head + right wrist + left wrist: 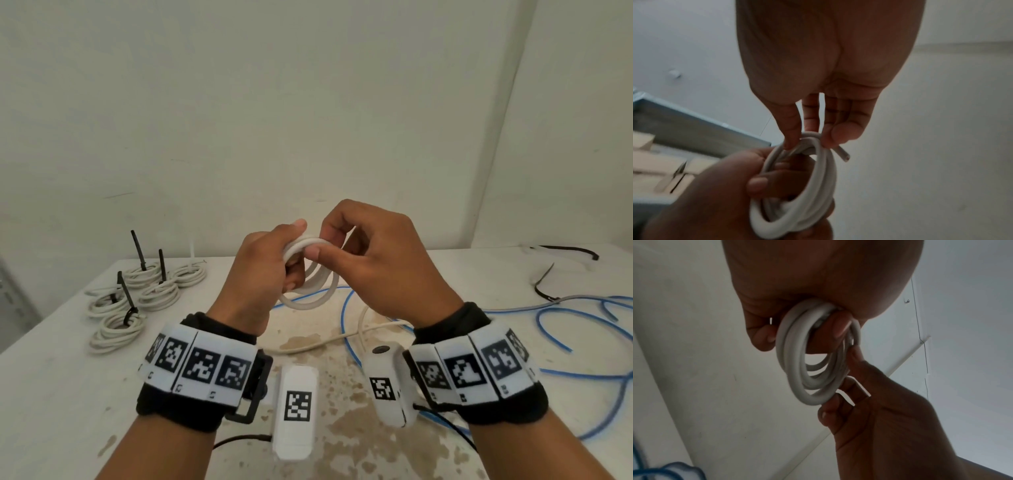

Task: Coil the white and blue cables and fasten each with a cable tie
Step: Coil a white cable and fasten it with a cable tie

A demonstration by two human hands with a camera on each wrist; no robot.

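White cable coil hangs between your hands, left hand gripping its loops, right hand pinching its top, above the table.

Plain pale walls meet in a corner — stained white table below.

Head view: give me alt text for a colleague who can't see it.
Both hands hold a coil of white cable above a stained white table: the left hand grips the loops, the right hand pinches the top. Tied white coils lie to the left, loose blue cable to the right.
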